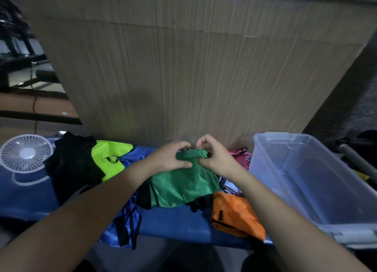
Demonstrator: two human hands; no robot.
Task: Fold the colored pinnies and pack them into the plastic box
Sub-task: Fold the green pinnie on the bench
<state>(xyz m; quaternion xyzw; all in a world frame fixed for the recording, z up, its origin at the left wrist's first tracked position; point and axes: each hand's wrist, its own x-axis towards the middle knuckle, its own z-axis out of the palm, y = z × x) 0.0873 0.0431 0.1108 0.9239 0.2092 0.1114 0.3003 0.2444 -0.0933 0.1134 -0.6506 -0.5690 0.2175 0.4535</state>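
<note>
green mesh pinny [184, 187]: mid-surface, top edge bunched and pinched by left hand [170, 158] and right hand [214, 159]. likely light, limp, slippery; best held at edges. clear plastic box [306, 169]: right, nothing packed yet.

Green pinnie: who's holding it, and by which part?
Both hands hold the green pinnie by its bunched top edge: left hand on the left end, right hand on the right end. The rest hangs down.
</note>
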